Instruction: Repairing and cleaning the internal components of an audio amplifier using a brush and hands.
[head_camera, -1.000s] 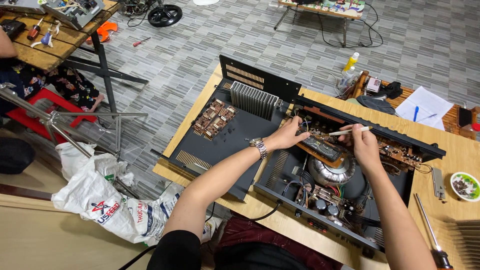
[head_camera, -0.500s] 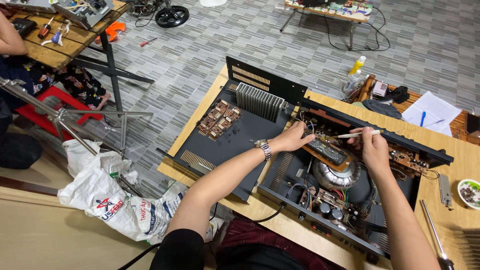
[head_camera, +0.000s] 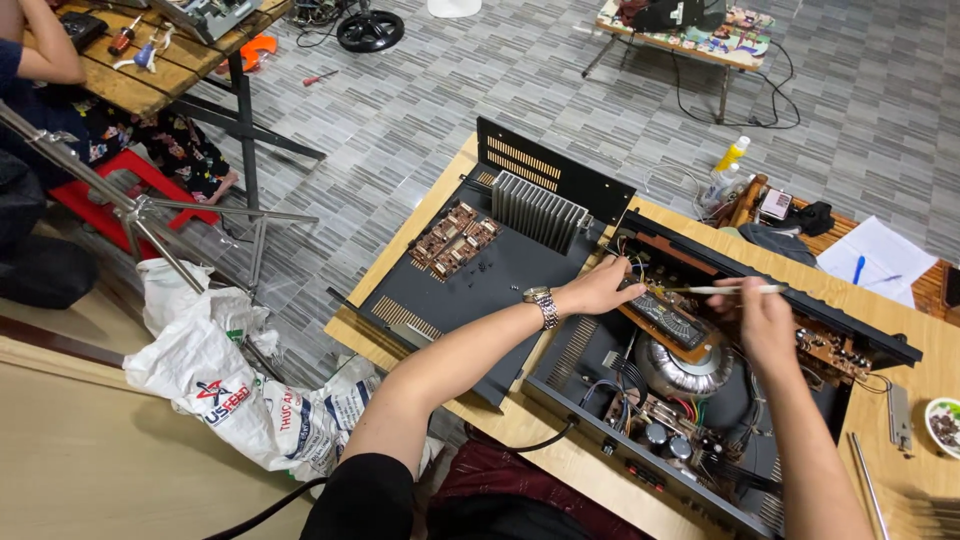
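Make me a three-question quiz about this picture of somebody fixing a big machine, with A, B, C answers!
1. Where does the yellow-capped bottle stand?
A. on the floor tiles
B. at the far edge of the wooden table
C. inside the open amplifier

2. What colour is the pen on the white paper?
A. blue
B. red
C. green

3. What is the right hand doing?
A. lying flat on the table
B. holding a cup
C. holding a thin brush over the amplifier

Answers: 1 B, it stands by the table's far edge. 2 A, the pen looks blue. 3 C, the fingers pinch the brush, while the left hand rests on the parts inside.
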